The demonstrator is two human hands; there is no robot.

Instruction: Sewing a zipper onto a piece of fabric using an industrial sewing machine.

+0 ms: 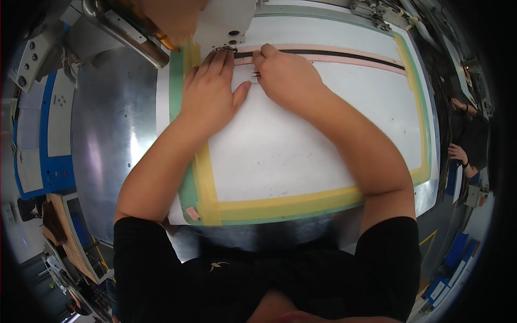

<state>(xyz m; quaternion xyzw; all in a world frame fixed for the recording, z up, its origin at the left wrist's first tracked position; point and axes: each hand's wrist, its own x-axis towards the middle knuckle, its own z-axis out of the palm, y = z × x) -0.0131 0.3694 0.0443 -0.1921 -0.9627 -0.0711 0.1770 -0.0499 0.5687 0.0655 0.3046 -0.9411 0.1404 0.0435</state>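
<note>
A long black strip (328, 53) runs across the upper part of a white board (301, 140), with pink bands (350, 60) along both its sides. My left hand (210, 94) lies flat at the strip's left end, fingers stretched out and thumb apart. Its fingertips are close under a white machine head (223, 27). Just to the right, my right hand (288, 75) is closed, with its fingertips on the strip. From its left side poke the two thin dark points of a small tool (255, 74); the rest is hidden in the hand.
Yellow tape (291, 201) and green tape (188, 188) edge the board. A metal tube (132, 40) stands at the upper left, beside a shiny metal tabletop (116, 113). Metal fittings (377, 13) sit at the far right. Another person's hands (458, 153) show at the right rim.
</note>
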